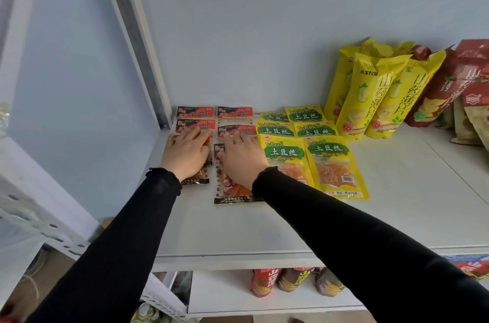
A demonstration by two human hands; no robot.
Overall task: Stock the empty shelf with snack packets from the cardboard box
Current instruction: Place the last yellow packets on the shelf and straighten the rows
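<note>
Two columns of flat red-and-black snack packets (pixel 234 112) lie overlapped at the back left of the white shelf (pixel 397 203). My left hand (pixel 186 153) rests flat, fingers straight, on the front packet of the left column (pixel 197 179). My right hand (pixel 242 161) presses flat on the front packet of the right column (pixel 232 194). Yellow-green packets (pixel 334 164) lie in two overlapped columns just right of my right hand. The cardboard box is not in view.
Tall yellow chip bags (pixel 370 95) lean against the back wall at right, with red-brown bags (pixel 449 84) beyond them. A white upright (pixel 137 39) bounds the shelf on the left. A lower shelf holds more bags (pixel 264 283).
</note>
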